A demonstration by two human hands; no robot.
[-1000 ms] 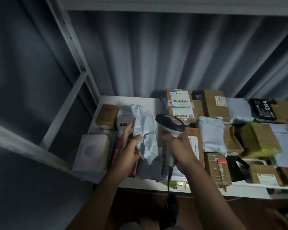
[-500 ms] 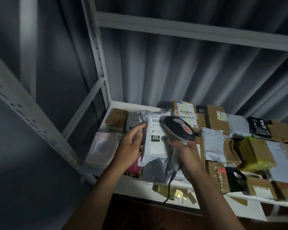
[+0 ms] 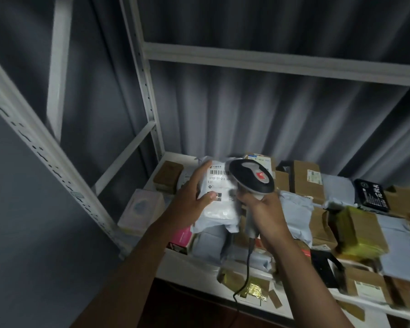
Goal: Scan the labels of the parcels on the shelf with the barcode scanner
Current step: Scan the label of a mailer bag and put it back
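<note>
**Scanner lined up on the white mailer**

Right hand wraps the barcode scanner handle, head aimed at the label. Left hand pinches the white parcel, tilting its barcode upward for reading, near the shelf left end. Behind, brown boxes wait.

place: you're in a parcel storeroom
rack: white slotted steel shelf
stock: your shelf is packed with cardboard boxes and poly mailers, shipping labels on them
wall: corrugated grey metal
</note>
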